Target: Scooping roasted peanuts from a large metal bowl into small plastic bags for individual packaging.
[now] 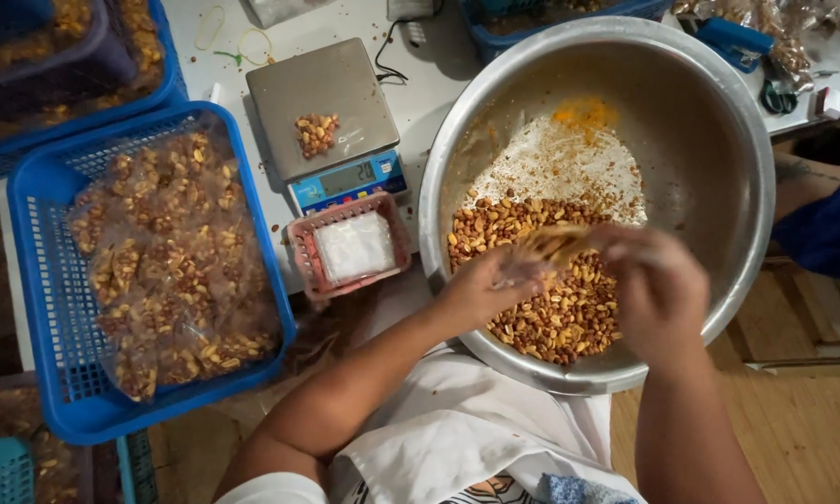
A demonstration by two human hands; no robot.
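Both hands grip small nut bag [549, 247] over steel bowl [719, 140]; bag's long axis runs left hand [480, 289] to right hand [658, 285], blurred.

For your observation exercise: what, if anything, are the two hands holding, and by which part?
Both hands, left and right, hold a small clear plastic bag of peanuts by its ends, though blurred.

Blue basket [42, 280], left: clear packets of mixed nuts [172, 261]. Grey scale [326, 117] on white table [420, 70], small heap of nuts [316, 133] on its plate. Pink basket [303, 257] just below scale: white packet [354, 246] inside. Rubber bands [242, 42] near table's far edge. Wooden floor [803, 420], right.
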